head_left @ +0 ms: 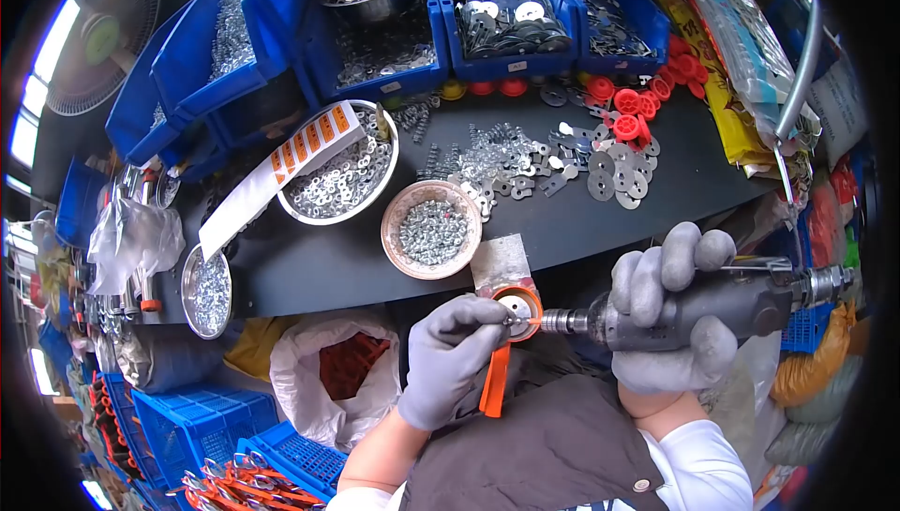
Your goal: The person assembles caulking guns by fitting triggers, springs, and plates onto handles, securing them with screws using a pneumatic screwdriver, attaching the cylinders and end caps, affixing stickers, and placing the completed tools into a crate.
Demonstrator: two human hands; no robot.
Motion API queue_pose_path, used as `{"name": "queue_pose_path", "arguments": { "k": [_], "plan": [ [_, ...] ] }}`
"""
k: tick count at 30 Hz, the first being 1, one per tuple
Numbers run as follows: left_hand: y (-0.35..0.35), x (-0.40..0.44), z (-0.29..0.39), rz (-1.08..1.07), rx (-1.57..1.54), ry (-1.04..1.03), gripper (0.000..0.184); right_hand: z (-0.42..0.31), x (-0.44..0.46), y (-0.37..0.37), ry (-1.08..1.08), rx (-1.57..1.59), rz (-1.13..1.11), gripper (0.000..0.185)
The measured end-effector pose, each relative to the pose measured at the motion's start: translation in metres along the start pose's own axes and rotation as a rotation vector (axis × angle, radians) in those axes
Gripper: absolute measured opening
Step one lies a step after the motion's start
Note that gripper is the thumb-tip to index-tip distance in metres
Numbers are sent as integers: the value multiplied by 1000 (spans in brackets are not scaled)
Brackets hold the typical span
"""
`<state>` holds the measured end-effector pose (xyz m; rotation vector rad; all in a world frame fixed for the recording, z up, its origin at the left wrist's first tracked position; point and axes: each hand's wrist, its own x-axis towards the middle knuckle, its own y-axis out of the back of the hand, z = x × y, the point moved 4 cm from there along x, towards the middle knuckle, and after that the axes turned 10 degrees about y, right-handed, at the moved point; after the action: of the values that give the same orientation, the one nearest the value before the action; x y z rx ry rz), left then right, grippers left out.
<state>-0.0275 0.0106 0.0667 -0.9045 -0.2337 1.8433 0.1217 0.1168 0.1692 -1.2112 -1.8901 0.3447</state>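
My left hand [452, 353], in a grey glove, pinches a small metal piece [516, 321], too small to name. Its fingertips lie at the left side of a round orange part [535, 300] with a silver disc inside. From this part an orange strap [495, 383] hangs down. Wrapped round the dark body of a power screwdriver [741, 303] is my gloved right hand [670, 314]. The tool lies level, its chuck [565, 321] pointing left at the orange part. A light metal plate [502, 263] sits at the table edge just behind.
On the dark table [553, 225] stand a bowl of small fittings [433, 232] and a pan of metal pieces [342, 173]. Loose springs and discs [619, 173] lie farther back, near red caps [630, 103]. Blue bins [511, 66] line the back. A white sack [305, 380] stands below left.
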Motion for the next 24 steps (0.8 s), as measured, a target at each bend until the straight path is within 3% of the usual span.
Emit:
{"name": "queue_pose_path", "arguments": {
  "k": [2, 5, 7, 9, 11, 13, 15, 17, 24],
  "plan": [
    [-5, -5, 12, -8, 308, -369, 16, 0, 1, 3, -1, 54, 47, 59],
    [-9, -6, 19, -162, 190, -440, 18, -1, 5, 8, 8, 146, 104, 56],
    [-8, -10, 30, -105, 353, -459, 25, 0, 6, 14, -5, 184, 253, 54],
    [4, -15, 41, 46, 603, -578, 24, -4, 5, 30, -38, 98, 306, 58],
    [-2, -18, 52, -9, 1189, -743, 25, -9, 6, 36, 62, 7, 296, 58],
    [-13, -17, 39, -52, 1490, -659, 26, -10, 3, 41, 81, -56, 223, 57],
    [-13, -11, 18, -47, 1630, -622, 46, -7, 0, 39, 60, -134, 191, 57],
    [-20, -9, 12, -38, 1744, -552, 53, -6, -4, 39, 18, -164, 220, 58],
    [-17, -6, 0, -65, 1863, -408, 60, 13, -10, 42, -168, -208, 144, 54]
  ]
}}
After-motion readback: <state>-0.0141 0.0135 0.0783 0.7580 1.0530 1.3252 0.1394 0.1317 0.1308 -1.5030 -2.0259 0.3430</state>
